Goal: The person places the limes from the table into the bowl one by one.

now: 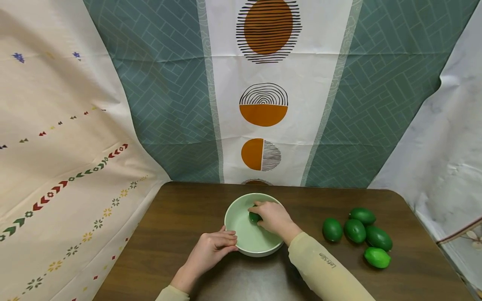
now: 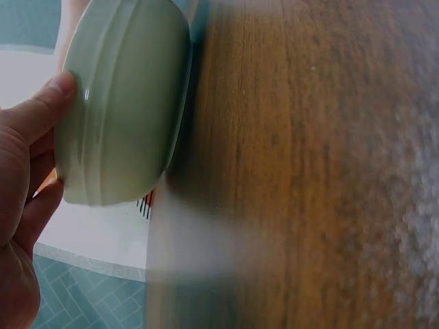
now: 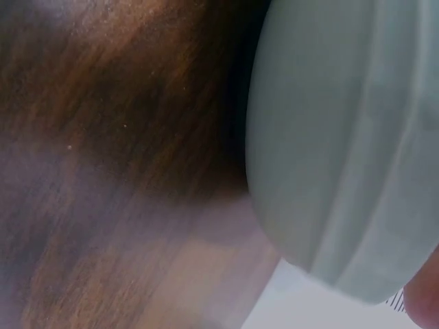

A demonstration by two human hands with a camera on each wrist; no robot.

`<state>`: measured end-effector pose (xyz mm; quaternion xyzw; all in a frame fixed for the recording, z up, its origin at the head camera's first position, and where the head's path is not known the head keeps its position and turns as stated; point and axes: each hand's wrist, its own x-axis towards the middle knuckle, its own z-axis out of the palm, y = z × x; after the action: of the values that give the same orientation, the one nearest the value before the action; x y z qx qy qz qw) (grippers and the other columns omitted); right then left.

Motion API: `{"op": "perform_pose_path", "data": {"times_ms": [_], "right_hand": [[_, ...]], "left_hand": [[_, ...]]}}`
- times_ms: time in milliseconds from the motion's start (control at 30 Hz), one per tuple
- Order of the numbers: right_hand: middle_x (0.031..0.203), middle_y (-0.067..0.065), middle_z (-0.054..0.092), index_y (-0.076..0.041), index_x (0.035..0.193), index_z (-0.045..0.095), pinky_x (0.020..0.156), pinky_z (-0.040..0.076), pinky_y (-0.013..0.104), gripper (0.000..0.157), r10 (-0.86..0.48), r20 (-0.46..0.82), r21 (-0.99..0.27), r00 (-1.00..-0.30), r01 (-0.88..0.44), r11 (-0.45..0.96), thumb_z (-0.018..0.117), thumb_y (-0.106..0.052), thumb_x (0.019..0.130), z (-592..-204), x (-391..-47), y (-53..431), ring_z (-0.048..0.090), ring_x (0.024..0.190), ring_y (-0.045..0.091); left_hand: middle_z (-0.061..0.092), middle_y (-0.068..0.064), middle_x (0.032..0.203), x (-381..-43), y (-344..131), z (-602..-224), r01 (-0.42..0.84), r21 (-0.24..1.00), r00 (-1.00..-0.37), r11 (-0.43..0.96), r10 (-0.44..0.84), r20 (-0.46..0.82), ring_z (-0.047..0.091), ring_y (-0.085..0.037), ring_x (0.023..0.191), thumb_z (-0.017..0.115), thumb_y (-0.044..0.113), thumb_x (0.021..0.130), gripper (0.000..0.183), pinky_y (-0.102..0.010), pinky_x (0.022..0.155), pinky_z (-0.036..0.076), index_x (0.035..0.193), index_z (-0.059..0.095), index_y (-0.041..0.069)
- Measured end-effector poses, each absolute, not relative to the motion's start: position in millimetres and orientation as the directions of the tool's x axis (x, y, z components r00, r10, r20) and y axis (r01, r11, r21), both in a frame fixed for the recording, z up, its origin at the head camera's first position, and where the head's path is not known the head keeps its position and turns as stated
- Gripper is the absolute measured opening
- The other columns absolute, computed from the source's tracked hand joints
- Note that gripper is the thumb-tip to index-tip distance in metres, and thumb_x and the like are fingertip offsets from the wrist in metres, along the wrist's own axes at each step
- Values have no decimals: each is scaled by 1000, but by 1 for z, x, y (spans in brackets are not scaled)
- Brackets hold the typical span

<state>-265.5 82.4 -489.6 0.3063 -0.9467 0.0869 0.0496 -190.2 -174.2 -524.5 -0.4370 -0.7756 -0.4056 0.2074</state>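
Observation:
A pale green bowl [image 1: 253, 236] stands on the wooden table. My left hand [image 1: 212, 247] holds its near left rim; in the left wrist view, the thumb [image 2: 60, 86] lies against the bowl's outer wall [image 2: 130, 103]. Inside the bowl, my right hand [image 1: 274, 217] grips a dark green lime [image 1: 254, 217], partly hidden under the fingers. The right wrist view is mostly filled by the bowl's outside [image 3: 329, 137], with a blurred fingertip [image 3: 424, 295] at the lower right corner.
To the right of the bowl lie several dark green limes [image 1: 355, 231] in a loose group, with one bright green lime [image 1: 377, 257] at the near side. The brown table [image 1: 180, 209] ends at a patterned cloth [image 1: 169, 104] hanging behind it.

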Motion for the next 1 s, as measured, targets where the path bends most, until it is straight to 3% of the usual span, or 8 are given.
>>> {"op": "perform_pose_path", "data": {"times_ms": [1000], "right_hand": [[144,13,67,-23,135,76,104,61,48,53,-537,144,-128,-831,-553,823,94,-27,85,-488,-260,85,69,124,30]], "left_hand": [[81,-13,103,-188,-175,-526,845,447,-534,294,506,677,79,-25,102,91,1,82,19,-59,102,57,100,86,3]]}}
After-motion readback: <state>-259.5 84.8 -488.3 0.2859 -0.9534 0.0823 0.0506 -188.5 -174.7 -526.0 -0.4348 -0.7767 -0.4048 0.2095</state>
